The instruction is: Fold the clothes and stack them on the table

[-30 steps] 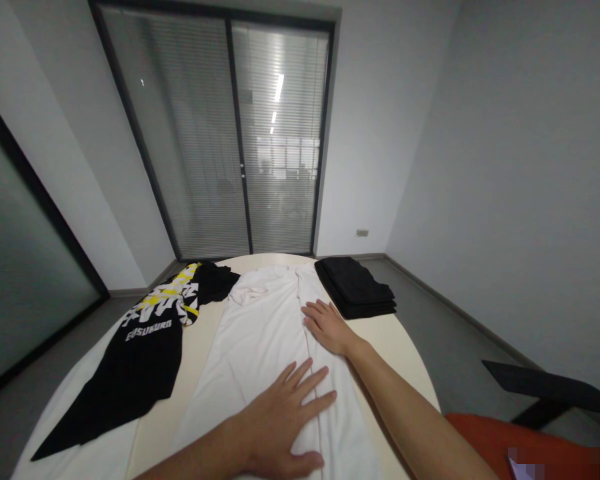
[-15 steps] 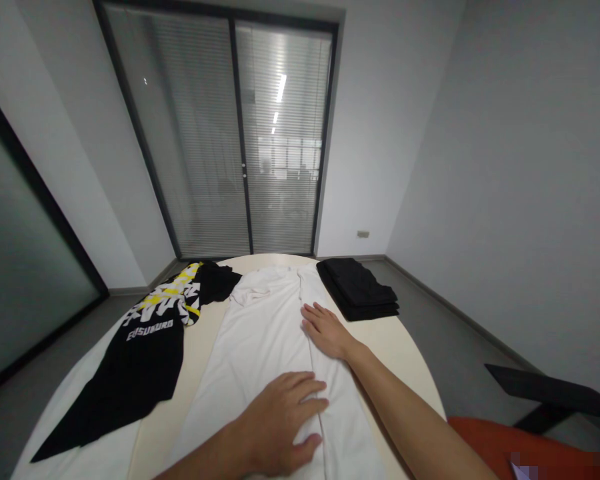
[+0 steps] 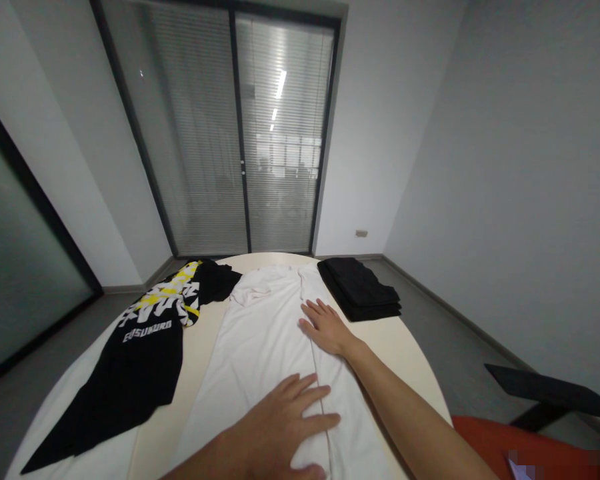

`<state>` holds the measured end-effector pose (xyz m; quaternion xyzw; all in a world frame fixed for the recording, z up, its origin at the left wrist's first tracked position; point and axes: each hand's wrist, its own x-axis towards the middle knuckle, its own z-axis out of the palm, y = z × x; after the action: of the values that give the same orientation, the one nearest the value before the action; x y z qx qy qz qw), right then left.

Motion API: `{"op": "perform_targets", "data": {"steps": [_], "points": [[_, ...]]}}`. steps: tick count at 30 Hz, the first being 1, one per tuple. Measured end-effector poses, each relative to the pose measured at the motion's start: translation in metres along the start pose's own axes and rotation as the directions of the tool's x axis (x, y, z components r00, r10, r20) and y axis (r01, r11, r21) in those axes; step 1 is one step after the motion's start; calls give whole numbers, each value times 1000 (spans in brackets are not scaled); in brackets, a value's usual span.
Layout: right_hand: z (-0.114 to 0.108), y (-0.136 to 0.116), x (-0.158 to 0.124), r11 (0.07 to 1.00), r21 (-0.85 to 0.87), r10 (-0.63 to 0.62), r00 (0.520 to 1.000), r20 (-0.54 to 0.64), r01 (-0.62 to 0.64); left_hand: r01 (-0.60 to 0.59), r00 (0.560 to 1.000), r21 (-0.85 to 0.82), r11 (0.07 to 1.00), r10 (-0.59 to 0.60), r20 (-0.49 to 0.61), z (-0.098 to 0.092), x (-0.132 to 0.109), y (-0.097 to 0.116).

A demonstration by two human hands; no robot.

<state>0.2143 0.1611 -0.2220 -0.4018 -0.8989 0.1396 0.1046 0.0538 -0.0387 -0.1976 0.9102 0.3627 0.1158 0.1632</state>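
A white T-shirt (image 3: 260,347) lies lengthwise along the table, its right side folded over into a long strip. My right hand (image 3: 327,328) rests flat on that folded strip toward the far end, fingers spread. Nearer to me, my left hand (image 3: 293,420) lies across the fold edge with its fingers stretched apart and the thumb partly cut off by the lower frame edge. Neither hand grips the cloth. Some small wrinkles show near the shirt's far left sleeve.
A black T-shirt (image 3: 135,373) with a yellow and white print lies on the left, over white cloth. Folded black garments (image 3: 360,293) are stacked at the far right of the round table (image 3: 415,373). An orange chair (image 3: 505,440) with a black armrest stands at the lower right.
My left hand has slid slightly right and toward me, its fingers spreading wider over the fold. The right hand stays nearly in place on the shirt.
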Motion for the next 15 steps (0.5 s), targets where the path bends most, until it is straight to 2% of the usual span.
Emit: {"op": "perform_targets", "data": {"steps": [5,10,13,15], "points": [[-1,-1,-1,1000,-14,14,1000,8,-13,-40,995,48,998,35,91,-1,1,0],[-1,-2,-2,1000,-20,24,999,46,-23,-54,994,118,991,42,104,2,5,4],[0,-2,-2,999,-22,27,999,41,-26,-178,984,191,965,169,59,4,3,7],[0,-2,-2,999,-27,36,999,36,-35,-268,963,241,933,270,28,9,3,8]]}}
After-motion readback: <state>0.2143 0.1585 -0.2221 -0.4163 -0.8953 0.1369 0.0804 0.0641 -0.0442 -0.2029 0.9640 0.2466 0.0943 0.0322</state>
